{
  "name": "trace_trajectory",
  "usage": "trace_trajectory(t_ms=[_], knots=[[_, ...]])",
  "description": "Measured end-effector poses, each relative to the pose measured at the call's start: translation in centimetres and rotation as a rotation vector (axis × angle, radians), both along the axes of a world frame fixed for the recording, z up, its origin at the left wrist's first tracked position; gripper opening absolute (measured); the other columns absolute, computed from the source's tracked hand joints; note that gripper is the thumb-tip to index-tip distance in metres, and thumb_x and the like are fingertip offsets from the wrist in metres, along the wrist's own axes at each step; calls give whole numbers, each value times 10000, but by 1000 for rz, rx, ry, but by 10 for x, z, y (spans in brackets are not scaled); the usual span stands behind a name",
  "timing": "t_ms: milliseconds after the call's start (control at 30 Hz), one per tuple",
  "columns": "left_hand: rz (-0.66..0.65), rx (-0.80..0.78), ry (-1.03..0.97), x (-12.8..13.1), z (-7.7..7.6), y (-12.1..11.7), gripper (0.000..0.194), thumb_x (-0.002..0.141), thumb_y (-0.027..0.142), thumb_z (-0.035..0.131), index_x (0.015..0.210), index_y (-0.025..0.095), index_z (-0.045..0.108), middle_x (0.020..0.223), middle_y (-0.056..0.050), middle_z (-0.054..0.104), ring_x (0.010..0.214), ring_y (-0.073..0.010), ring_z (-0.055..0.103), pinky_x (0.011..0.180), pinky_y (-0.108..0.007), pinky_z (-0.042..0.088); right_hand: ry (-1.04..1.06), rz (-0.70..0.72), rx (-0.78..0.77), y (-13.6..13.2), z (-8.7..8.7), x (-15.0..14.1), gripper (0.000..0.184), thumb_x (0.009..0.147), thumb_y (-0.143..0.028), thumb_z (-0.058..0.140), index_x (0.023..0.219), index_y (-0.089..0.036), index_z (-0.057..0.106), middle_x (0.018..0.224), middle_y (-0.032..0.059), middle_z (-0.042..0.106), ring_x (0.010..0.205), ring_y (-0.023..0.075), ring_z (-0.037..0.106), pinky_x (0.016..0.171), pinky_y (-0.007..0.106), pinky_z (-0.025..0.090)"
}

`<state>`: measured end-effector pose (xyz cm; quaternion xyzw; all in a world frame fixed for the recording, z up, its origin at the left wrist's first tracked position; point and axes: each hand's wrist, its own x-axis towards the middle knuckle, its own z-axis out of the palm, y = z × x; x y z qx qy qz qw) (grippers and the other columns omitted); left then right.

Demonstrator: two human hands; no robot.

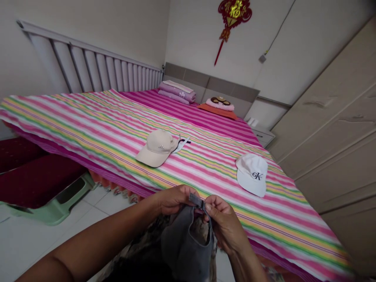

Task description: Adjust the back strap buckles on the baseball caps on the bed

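A grey cap [188, 244] hangs in front of me, held by its back strap [196, 200]. My left hand [172, 199] pinches the strap from the left and my right hand [225, 223] pinches it from the right, both closed. On the striped bedspread [96, 125] beyond lie a beige cap [157, 147] with a loose strap and, further right, a white cap [252, 173] with a dark logo.
Folded purple bedding [177, 92] and a pink cushion [220, 103] sit at the headboard. A wardrobe [331, 129] stands along the right. A red-topped green stool [44, 188] is on the tiled floor at left. A nightstand [263, 135] is by the bed.
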<state>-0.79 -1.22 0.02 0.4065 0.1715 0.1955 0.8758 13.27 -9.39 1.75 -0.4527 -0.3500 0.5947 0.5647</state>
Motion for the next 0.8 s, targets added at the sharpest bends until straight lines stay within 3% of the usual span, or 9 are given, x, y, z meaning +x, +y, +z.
trace_trajectory(t_ms=[300,600,800], knots=[[-60,19,-76,3,6,-3,293,451,231,784,652,84,628,546,-27,618,478,-96,548,500,-202,421,-113,75,42,-4,5,7,189,629,-284,707,646,-150,574,534,-30,528,457,72,426,467,195,314],[-118,95,33,4,14,-5,178,579,225,715,651,84,633,543,-20,602,483,-76,536,507,-184,406,-85,128,68,-10,14,8,207,628,-310,703,641,-157,564,513,-30,512,468,83,417,481,205,302],[-121,69,-31,3,16,-9,262,494,249,765,654,96,626,543,-15,604,475,-89,536,497,-199,412,-107,108,66,-12,8,10,186,649,-293,691,654,-168,554,491,-34,519,463,83,416,482,204,298]])
